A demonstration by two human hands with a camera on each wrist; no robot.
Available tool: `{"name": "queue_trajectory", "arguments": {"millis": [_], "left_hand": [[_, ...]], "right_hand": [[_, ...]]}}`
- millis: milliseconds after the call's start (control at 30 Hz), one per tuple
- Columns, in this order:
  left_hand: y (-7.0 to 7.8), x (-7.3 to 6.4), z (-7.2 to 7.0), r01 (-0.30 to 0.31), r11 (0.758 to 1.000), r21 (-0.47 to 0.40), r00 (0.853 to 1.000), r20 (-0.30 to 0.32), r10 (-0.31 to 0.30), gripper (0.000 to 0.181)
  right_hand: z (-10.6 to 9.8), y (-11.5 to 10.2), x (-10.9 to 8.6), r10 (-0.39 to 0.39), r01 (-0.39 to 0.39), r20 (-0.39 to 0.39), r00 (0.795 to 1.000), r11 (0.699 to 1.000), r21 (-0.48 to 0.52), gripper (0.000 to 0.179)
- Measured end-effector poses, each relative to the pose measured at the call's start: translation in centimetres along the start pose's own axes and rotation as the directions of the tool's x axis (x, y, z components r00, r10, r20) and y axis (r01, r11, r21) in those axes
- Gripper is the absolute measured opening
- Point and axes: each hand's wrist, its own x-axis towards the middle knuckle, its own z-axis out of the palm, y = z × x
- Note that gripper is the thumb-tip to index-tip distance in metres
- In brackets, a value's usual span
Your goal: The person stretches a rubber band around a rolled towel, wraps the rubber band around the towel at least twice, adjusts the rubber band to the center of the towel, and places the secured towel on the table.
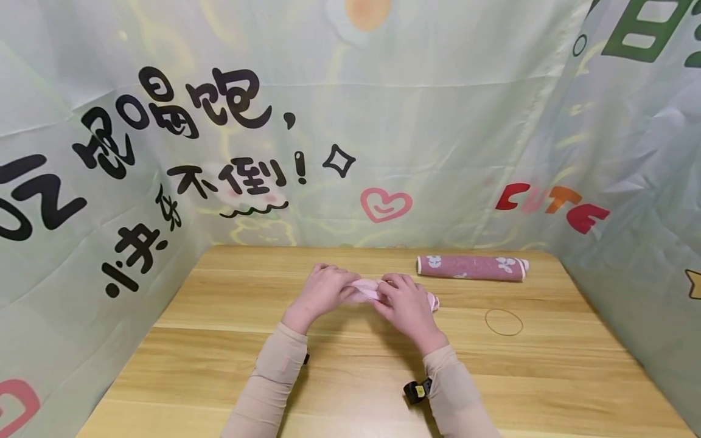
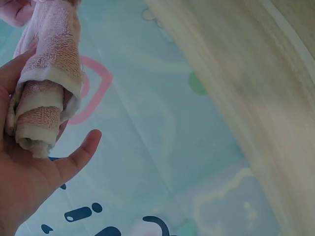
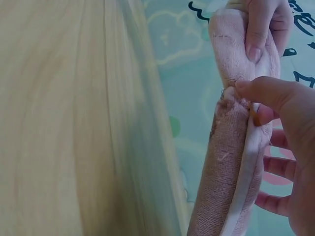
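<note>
Both hands hold a rolled pink towel (image 1: 366,288) with pale edging above the table's middle. My left hand (image 1: 324,289) grips one end; in the left wrist view that end of the towel (image 2: 51,56) shows stepped coils, and the little finger sticks out. Partway along the roll, my right hand (image 1: 408,307) pinches it between thumb and forefinger, the other fingers behind. In the right wrist view the towel (image 3: 221,162) narrows at the right thumb, where a small orange-brown strip (image 3: 254,116) shows; how far it goes round is hidden.
A second roll (image 1: 471,267), mauve with pale flower prints, lies at the back right of the wooden table (image 1: 219,340). A thin rubber band (image 1: 504,322) lies flat to the right of my right hand. Printed cloth (image 1: 438,134) hangs behind and at both sides.
</note>
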Motion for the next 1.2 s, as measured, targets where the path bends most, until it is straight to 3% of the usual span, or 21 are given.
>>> {"name": "queue_trajectory", "arguments": {"millis": [233,433,600,833,1033,1200], "left_hand": [[0.0,0.1,0.3,-0.004,1.0,-0.005,1.0,-0.015,0.004,0.022],[-0.2,-0.1,0.5,-0.017,0.999,-0.028,1.0,-0.009,0.017,0.025],[-0.5,0.0,0.6,-0.065,0.998,-0.024,0.996,-0.064,0.064,0.024],[-0.7,0.1,0.8,-0.182,0.983,0.032,0.966,-0.181,0.185,0.021],[-0.6,0.1,0.5,-0.233,0.971,0.054,0.934,-0.267,0.239,0.02],[-0.6,0.1,0.5,-0.258,0.963,0.073,0.921,-0.282,0.268,0.02]], "right_hand": [[-0.2,0.3,0.0,0.031,-0.027,-0.017,0.999,0.984,0.179,0.014],[-0.5,0.3,0.0,0.056,-0.051,-0.005,0.998,0.939,0.341,0.013],[-0.6,0.5,0.3,0.116,-0.114,0.022,0.993,0.897,0.428,0.018],[-0.9,0.9,0.3,0.066,-0.059,0.001,0.998,0.881,0.47,0.018],[-1.3,1.2,0.3,0.023,-0.004,-0.028,0.999,0.844,0.537,0.019],[-1.5,1.3,0.2,-0.003,0.003,-0.002,1.0,0.863,0.505,0.016]]}}
